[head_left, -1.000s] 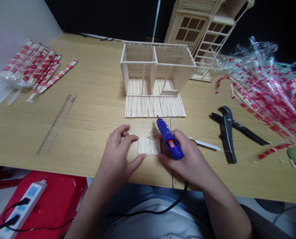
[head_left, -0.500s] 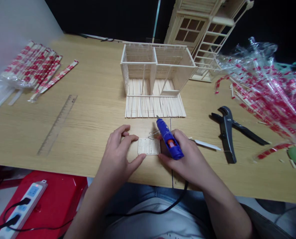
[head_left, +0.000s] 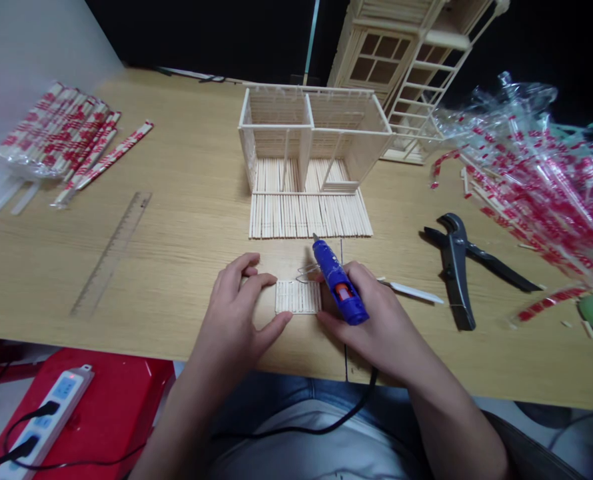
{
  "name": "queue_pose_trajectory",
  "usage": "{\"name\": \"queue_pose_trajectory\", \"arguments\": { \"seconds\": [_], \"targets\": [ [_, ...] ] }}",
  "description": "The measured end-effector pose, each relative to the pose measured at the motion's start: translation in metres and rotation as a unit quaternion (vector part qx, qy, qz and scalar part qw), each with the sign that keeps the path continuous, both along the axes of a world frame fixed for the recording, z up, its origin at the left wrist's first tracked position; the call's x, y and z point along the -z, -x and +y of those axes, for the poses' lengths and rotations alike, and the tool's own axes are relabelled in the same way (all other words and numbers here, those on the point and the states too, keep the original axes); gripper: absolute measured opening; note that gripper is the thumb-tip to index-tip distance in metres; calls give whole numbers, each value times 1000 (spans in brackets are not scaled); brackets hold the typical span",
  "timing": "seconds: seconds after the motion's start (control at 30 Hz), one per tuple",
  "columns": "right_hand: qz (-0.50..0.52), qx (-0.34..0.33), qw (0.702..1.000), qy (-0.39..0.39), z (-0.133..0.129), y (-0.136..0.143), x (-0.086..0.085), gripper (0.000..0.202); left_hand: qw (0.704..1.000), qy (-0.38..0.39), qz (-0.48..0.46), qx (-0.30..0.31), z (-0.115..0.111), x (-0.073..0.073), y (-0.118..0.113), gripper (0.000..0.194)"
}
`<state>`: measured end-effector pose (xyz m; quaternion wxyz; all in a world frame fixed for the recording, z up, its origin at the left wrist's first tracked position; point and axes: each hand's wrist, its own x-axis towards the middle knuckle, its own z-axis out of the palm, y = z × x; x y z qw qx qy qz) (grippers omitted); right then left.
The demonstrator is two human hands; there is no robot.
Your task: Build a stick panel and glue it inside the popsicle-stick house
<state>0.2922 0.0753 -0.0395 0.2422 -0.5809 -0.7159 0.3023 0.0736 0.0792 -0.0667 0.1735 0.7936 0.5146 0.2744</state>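
A small panel of pale wooden sticks (head_left: 298, 298) lies on the table in front of me. My left hand (head_left: 237, 303) is closed around its left end, index finger at the far edge and thumb at the near edge. In my right hand (head_left: 376, 313) is a blue hot glue gun (head_left: 331, 265), its nozzle tilted up and away from me. The right thumb and a fingertip also touch the panel's right end. The glue gun's grip is hidden by the hand. Beyond stands a roofless two-room stick model (head_left: 309, 213) with a slatted floor.
Black cutters (head_left: 456, 273) and a white-bladed knife (head_left: 416, 292) lie to the right, near heaped red-printed wrappers (head_left: 541, 180). A taller stick house (head_left: 381, 60) stands behind. Left are a clear ruler (head_left: 111, 250) and wrapped chopsticks (head_left: 61, 133). A power strip (head_left: 51, 423) rests on a red stool (head_left: 121, 393).
Both hands, the panel and the glue gun hold nearly the same position. The view has shifted very slightly.
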Motion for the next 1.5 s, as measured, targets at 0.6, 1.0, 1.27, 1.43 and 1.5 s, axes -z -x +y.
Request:
{"name": "queue_pose_trajectory", "arguments": {
  "seconds": [0.6,1.0,1.27,1.43,1.5],
  "targets": [
    [2,0,1000,0,-1,0,1,23,1000,-2,-1,-2,-1,0,0,31],
    [0,-3,1000,-8,-1,0,2,23,1000,-4,3,-1,0,1,1,32],
    [-3,-3,1000,-11,0,0,3,20,1000,-4,3,-2,0,1,0,33],
    [-6,-4,1000,-10,0,0,2,20,1000,-4,5,-2,0,1,0,32],
    [-5,-4,1000,-8,-1,0,1,20,1000,-3,6,-1,0,1,1,33]
  ]
}}
